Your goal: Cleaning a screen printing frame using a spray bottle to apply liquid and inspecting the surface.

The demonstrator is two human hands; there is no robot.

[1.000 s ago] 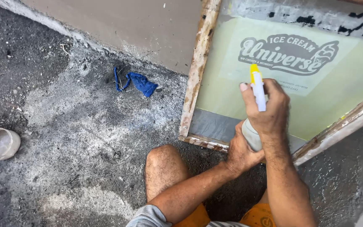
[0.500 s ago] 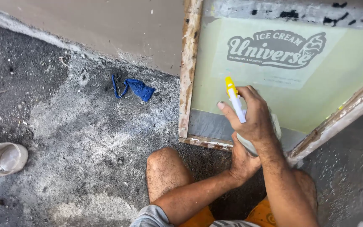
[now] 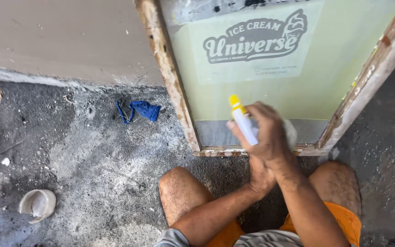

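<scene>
Since the earlier frame the right hand (image 3: 268, 135) has drifted left and lower across the screen (image 3: 339, 77), and the view has swung so that the frame's bottom left corner now sits near the middle. That hand is wrapped around a spray bottle (image 3: 243, 122) – white neck, yellow cap – with its fingers clamped on it; the cap points up and to the left, in front of the lower edge of the pale green mesh and the grey strip beneath it. A blurred pale shape shows just behind the knuckles, too smeared to tell what it is.

The left hand (image 3: 261, 176) lies below the right one, touching its wrist, fingers curled; whether they close on anything I cannot tell.

The screen leans against a brown wall (image 3: 56, 36), its worn wooden frame (image 3: 170, 77) standing on rough grey ground (image 3: 92, 164). A grey logo shape fills the upper mesh. Both bare knees flank the arms, orange shorts (image 3: 339, 219) showing at the bottom edge.

Left of the frame, near the wall's foot, a crumpled blue cloth (image 3: 142, 110) lies – well apart from the hands. Farther left and lower, a small whitish cup (image 3: 37, 204) rests tipped on the ground.
</scene>
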